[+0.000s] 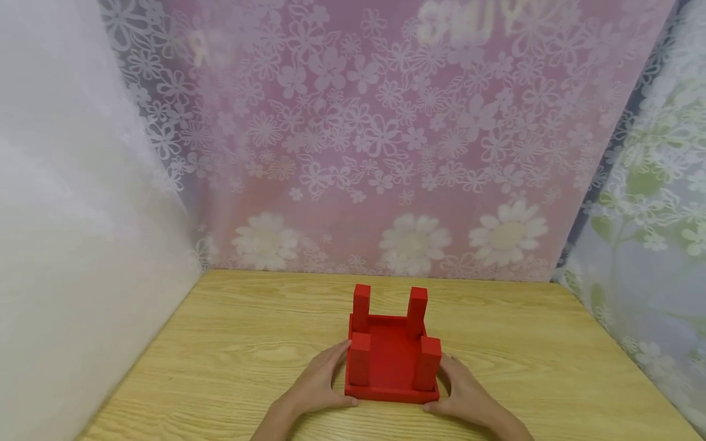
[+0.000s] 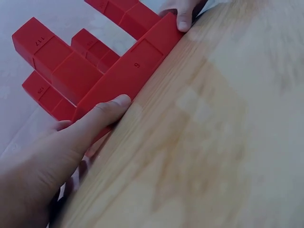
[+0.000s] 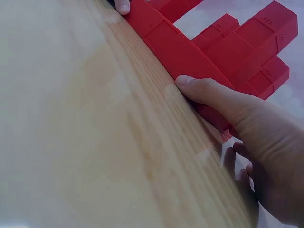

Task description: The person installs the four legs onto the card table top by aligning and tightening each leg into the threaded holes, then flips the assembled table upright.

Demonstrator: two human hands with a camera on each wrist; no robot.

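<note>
A red square tray-like block assembly (image 1: pixel 391 395) lies on the table, with a low rim and a post standing up at each corner, such as the near-left post (image 1: pixel 361 361). My left hand (image 1: pixel 317 383) holds its near-left corner, thumb on the front wall and fingers along the left side. At the near-right corner my right hand (image 1: pixel 466 392) grips it the same way. In the left wrist view, the left thumb (image 2: pixel 114 105) presses low on the front wall, near the tabletop. Small numbers mark the posts and wall. The far fingertips are partly hidden.
The assembly rests on a light wood-grain table (image 1: pixel 248 331). Behind the table hangs a pink floral curtain (image 1: pixel 353 153). A plain white sheet (image 1: pixel 83 214) borders the left side, and a flowered sheet (image 1: pixel 651 245) the right.
</note>
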